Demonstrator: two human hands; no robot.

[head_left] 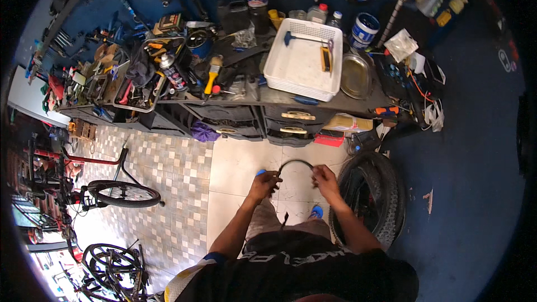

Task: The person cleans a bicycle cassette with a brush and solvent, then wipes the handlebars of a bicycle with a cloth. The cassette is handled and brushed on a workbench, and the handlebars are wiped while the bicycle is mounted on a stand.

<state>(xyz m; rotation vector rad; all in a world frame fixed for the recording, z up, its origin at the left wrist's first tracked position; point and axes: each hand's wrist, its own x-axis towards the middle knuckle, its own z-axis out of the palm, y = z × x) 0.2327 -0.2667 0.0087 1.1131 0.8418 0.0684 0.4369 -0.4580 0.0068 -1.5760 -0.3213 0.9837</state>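
A thin black cable (pixel 296 161) arches between my two hands, in front of the workbench. My left hand (pixel 264 186) is closed on the cable's left end, with the fingers pinched together. At the other end, my right hand (pixel 324 181) also pinches the cable between its fingertips. Both hands are held at about waist height over the tiled floor, apart from the bench drawers. The tips of the cable are partly hidden by my fingers.
Ahead stands a cluttered workbench (pixel 246 102) with stacked white trays (pixel 299 59), a yellow-handled brush (pixel 212 74), a spray can (pixel 173 72) and an oval metal dish (pixel 356 75). Bicycle tyres (pixel 394 190) lean at my right. Bicycles (pixel 126 194) stand to the left.
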